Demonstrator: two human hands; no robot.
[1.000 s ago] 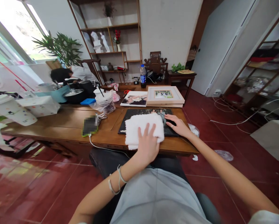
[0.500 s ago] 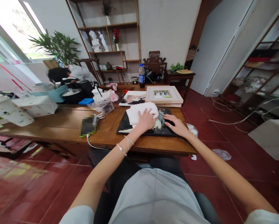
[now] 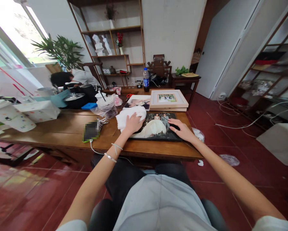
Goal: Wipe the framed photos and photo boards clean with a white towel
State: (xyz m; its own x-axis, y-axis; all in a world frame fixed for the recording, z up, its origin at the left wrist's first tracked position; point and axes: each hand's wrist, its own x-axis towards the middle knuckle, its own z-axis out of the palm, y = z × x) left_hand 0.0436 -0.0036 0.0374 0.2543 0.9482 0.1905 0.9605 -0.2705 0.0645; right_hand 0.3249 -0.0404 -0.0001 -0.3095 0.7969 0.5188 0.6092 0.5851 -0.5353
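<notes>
A dark wedding photo panel lies flat on the wooden table in front of me, showing a couple and a wide pale gown. My left hand holds a bunched white towel down on the panel's left side, and part of the towel hangs over its left edge. What the towel covers is hidden. At the panel's right side, my right hand rests with fingers stretched out and the fingertips touching the surface. Nothing is held in it.
Behind the panel are a white-framed picture and another print. A plastic cup in a bag and a phone on a cable sit to the left. Farther back stands a cola bottle. Someone leans at the far left.
My left hand has slid the towel leftward across the panel, uncovering the couple and the gown. My right hand has stayed at the right side.
</notes>
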